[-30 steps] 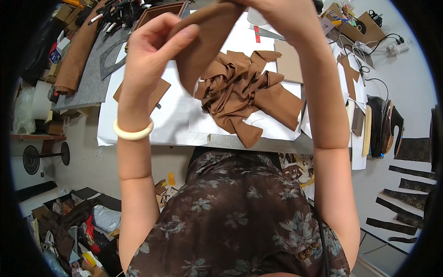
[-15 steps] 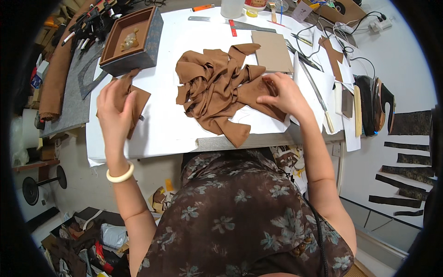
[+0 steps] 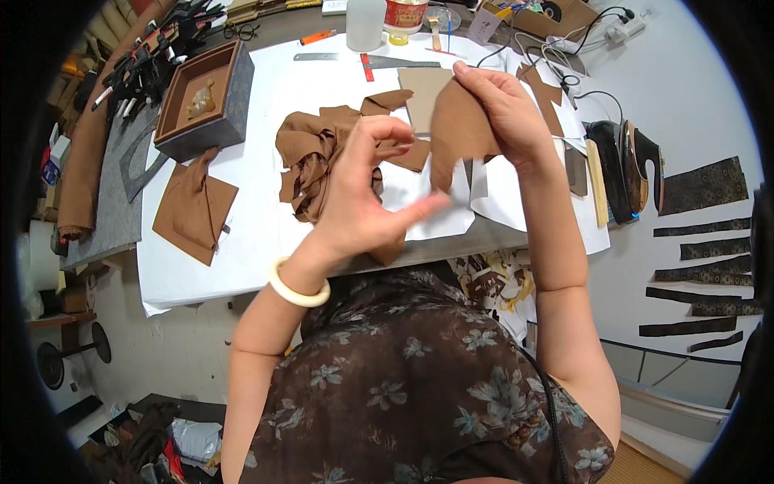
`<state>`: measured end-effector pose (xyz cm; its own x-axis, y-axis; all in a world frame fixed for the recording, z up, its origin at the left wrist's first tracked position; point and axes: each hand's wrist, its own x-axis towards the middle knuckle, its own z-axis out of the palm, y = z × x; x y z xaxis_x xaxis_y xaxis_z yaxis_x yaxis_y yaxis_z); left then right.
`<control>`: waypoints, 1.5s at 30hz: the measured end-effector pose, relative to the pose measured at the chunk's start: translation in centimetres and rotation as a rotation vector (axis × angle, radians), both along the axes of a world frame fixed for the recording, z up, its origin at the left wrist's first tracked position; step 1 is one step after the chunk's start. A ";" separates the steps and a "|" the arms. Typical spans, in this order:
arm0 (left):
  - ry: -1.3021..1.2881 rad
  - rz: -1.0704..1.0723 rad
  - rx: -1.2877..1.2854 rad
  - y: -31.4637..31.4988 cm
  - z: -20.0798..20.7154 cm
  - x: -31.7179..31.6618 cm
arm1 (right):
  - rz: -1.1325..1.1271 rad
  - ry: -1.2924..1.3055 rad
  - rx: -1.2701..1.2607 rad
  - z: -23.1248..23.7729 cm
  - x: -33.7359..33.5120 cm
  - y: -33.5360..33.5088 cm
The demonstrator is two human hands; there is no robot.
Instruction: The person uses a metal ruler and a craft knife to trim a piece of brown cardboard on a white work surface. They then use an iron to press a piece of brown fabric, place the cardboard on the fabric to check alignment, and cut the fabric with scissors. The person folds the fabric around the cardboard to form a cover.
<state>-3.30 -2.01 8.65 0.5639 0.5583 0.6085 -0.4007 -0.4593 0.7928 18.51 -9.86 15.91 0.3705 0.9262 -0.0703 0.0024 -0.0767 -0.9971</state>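
Observation:
My right hand (image 3: 518,113) pinches the top of a brown fabric piece (image 3: 465,125) and holds it up above the table, its lower end hanging. Left of it, my left hand (image 3: 367,181) is held in the air with thumb and fingers apart and nothing between them; the fingers are slightly blurred. Behind and below that hand lies a crumpled heap of brown fabric (image 3: 309,149), partly hidden by it. Another brown fabric piece (image 3: 193,211) lies folded over at the table's left, in front of an open box (image 3: 246,97) with a small translucent figure (image 3: 201,98) inside.
White paper (image 3: 266,185) covers the table. A grey-beige board (image 3: 415,89) lies behind the raised fabric. Further back are a metal ruler (image 3: 316,57), an orange cutter (image 3: 318,37) and a frosted container (image 3: 365,24). Dark strips (image 3: 701,226) lie at the far right.
My right hand has lifted a brown piece off the heap's right side. My left hand has let go of the left piece and moved right, over the heap.

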 end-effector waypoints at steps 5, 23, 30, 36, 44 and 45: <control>0.035 0.110 0.070 1.0 0.1 1.3 | 0.015 0.145 0.005 0.0 -1.1 0.3; -0.005 -0.057 -0.140 8.7 7.1 -1.6 | 0.022 -0.159 0.565 -2.0 -3.0 1.3; -0.077 -0.083 -0.147 6.7 8.3 -0.2 | 0.005 -0.150 0.609 0.9 -0.7 -1.6; 0.128 -0.138 -0.327 10.8 4.1 4.1 | -0.044 -0.143 0.350 -2.4 4.9 0.3; 0.531 0.054 -0.386 11.9 -5.5 8.9 | -0.092 -0.262 -0.034 -14.0 9.7 2.7; 0.561 0.049 -0.371 11.8 -5.9 9.0 | -0.090 -0.284 -0.042 -14.7 9.8 2.7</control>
